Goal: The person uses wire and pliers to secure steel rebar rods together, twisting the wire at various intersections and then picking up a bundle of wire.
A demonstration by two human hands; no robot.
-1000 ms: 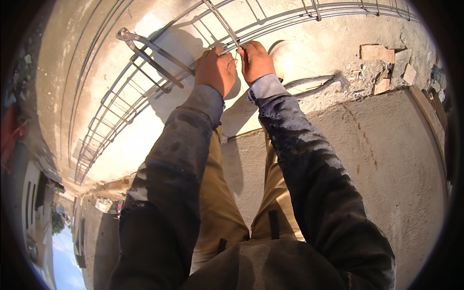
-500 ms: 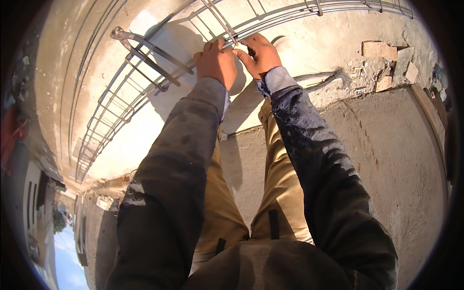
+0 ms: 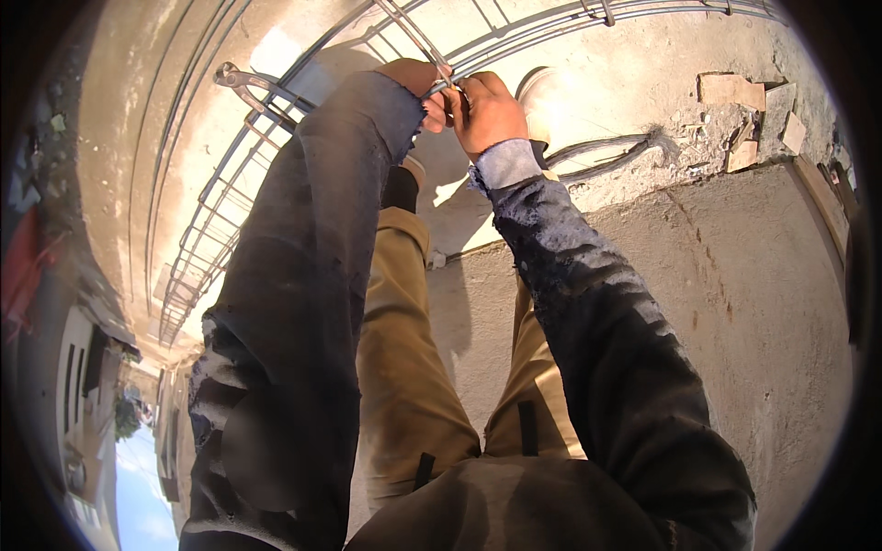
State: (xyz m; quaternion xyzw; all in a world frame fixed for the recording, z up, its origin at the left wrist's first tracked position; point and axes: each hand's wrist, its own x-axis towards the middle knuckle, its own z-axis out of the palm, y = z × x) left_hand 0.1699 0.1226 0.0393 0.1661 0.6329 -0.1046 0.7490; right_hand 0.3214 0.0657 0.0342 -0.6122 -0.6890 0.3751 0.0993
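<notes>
Rebar edge (image 3: 501, 51) at left grip (image 3: 421, 77), right grip (image 3: 493, 115); open concrete (image 3: 749, 285) rightward

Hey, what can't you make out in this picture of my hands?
Head view: handle ends of the pincers, hidden by the left sleeve.
Head view: anything pinched between left hand and right hand, too small, partly covered by both.
Head view: part of the steel cage, cut off by the top edge.

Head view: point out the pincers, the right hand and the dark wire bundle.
Pincers (image 3: 241, 80), head view: on the metal near the pivot.
Right hand (image 3: 493, 117), head view: on the back of the hand.
Dark wire bundle (image 3: 641, 143), head view: near its right end, where the strands gather.
</notes>
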